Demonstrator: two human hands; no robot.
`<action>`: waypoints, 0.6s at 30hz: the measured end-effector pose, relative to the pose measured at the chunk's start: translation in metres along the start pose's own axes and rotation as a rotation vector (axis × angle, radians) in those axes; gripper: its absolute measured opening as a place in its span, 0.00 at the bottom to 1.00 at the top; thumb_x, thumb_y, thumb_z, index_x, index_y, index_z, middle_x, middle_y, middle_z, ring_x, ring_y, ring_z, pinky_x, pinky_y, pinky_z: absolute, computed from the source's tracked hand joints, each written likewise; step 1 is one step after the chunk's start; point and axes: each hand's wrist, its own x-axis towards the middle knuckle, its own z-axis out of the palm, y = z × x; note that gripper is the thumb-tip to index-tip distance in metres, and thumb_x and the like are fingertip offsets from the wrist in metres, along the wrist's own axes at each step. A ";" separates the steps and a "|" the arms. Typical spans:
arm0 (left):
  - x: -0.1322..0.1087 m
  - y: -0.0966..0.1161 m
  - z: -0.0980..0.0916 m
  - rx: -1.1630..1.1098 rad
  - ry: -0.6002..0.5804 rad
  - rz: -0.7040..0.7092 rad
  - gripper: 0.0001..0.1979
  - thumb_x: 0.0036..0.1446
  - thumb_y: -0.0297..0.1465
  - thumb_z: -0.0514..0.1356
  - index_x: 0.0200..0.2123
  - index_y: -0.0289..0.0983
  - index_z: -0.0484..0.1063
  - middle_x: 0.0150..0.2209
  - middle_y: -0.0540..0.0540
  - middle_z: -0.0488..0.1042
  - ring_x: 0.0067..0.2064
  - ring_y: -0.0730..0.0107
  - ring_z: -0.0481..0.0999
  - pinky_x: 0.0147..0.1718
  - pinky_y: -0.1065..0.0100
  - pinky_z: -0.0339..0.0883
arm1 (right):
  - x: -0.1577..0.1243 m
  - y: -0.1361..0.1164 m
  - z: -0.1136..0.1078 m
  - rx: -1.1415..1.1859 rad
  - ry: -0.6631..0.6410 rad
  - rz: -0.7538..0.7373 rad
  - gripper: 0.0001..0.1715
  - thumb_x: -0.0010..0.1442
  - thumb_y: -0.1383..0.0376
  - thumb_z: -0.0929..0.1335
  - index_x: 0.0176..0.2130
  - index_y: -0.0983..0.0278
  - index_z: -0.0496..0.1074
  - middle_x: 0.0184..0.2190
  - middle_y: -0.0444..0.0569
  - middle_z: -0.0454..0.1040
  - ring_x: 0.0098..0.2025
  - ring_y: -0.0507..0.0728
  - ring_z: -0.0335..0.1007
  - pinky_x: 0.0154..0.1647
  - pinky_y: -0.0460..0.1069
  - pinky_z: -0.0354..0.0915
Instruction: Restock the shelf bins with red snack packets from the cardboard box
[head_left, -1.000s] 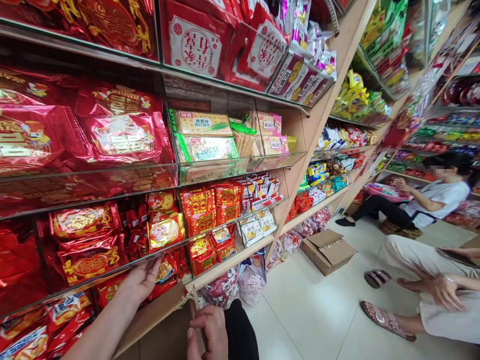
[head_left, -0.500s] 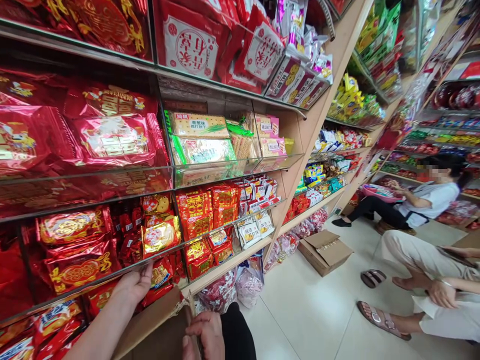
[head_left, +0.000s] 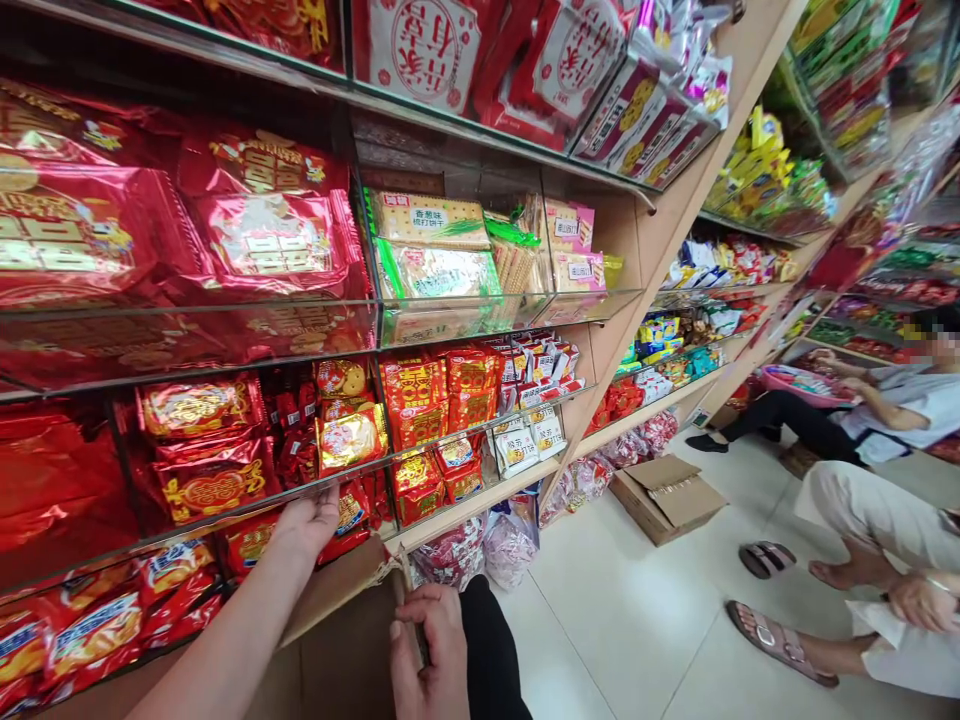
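My left hand (head_left: 309,522) reaches to the bottom compartment, just under the glass shelf edge, beside red biscuit packets (head_left: 351,508). Its visible fingers are loosely stretched, with nothing plainly in them; some fingertips are hidden. My right hand (head_left: 435,640) is closed on the torn upper edge of an open cardboard box (head_left: 337,590) in front of me. Just above my left hand, gold and red wrapped biscuits (head_left: 351,438) sit behind the glass front. More red packets (head_left: 214,490) lie to their left.
Glass-fronted shelves hold green-trimmed cracker packs (head_left: 439,245) and large red packets (head_left: 277,240). Bagged goods (head_left: 510,545) and a flattened-top carton (head_left: 667,495) stand on the tiled floor (head_left: 600,610). Two people sit at the right, one with sandals (head_left: 780,640).
The view has shifted left, so the shelves and people appear further right. My left hand stays by the shelf edge, and my right hand keeps its grip on the box.
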 end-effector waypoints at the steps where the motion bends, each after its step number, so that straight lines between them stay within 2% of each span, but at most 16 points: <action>1: -0.003 0.000 0.000 -0.012 0.016 0.006 0.11 0.60 0.24 0.49 0.43 0.34 0.68 0.29 0.51 0.74 0.23 0.81 0.72 0.21 0.77 0.70 | 0.000 0.001 0.000 -0.003 -0.007 0.000 0.10 0.56 0.74 0.60 0.36 0.61 0.63 0.35 0.48 0.64 0.39 0.55 0.62 0.39 0.51 0.61; 6: -0.015 0.003 0.000 -0.012 0.034 -0.011 0.10 0.58 0.28 0.54 0.43 0.33 0.68 0.35 0.48 0.73 0.28 0.79 0.73 0.23 0.75 0.70 | -0.003 0.002 -0.001 -0.017 -0.026 0.010 0.08 0.57 0.73 0.60 0.35 0.61 0.63 0.35 0.48 0.64 0.39 0.55 0.62 0.40 0.52 0.61; 10: -0.027 0.004 0.001 0.025 0.012 -0.056 0.14 0.60 0.20 0.46 0.44 0.34 0.68 0.34 0.47 0.74 0.28 0.78 0.74 0.24 0.76 0.71 | -0.005 0.001 -0.001 -0.032 -0.020 0.018 0.08 0.57 0.73 0.61 0.35 0.61 0.63 0.35 0.48 0.64 0.39 0.55 0.62 0.40 0.51 0.60; 13: -0.050 0.009 0.000 0.079 -0.033 -0.130 0.17 0.57 0.15 0.44 0.42 0.31 0.68 0.35 0.42 0.75 0.32 0.74 0.76 0.26 0.76 0.73 | -0.007 0.002 -0.001 -0.039 -0.007 0.015 0.07 0.57 0.72 0.61 0.35 0.61 0.64 0.35 0.48 0.65 0.39 0.56 0.63 0.40 0.51 0.60; 16: -0.089 0.027 -0.018 0.135 -0.094 -0.199 0.13 0.54 0.16 0.47 0.39 0.26 0.69 0.38 0.34 0.74 0.39 0.64 0.76 0.30 0.70 0.74 | -0.008 0.004 -0.001 -0.062 -0.007 0.003 0.06 0.57 0.71 0.61 0.34 0.62 0.64 0.35 0.48 0.65 0.39 0.55 0.63 0.40 0.51 0.60; 17: -0.104 0.035 -0.031 0.164 -0.133 -0.212 0.12 0.54 0.17 0.49 0.38 0.26 0.69 0.39 0.33 0.74 0.41 0.61 0.76 0.33 0.67 0.74 | -0.008 0.004 -0.001 -0.075 -0.009 -0.007 0.05 0.58 0.71 0.61 0.34 0.62 0.64 0.34 0.48 0.65 0.39 0.55 0.63 0.40 0.51 0.60; 18: -0.118 0.042 -0.048 0.244 -0.238 -0.198 0.10 0.54 0.18 0.51 0.37 0.28 0.69 0.41 0.34 0.74 0.43 0.60 0.75 0.36 0.66 0.74 | -0.009 0.005 -0.002 -0.090 -0.012 -0.018 0.05 0.58 0.71 0.61 0.34 0.62 0.64 0.34 0.48 0.65 0.39 0.55 0.63 0.40 0.51 0.60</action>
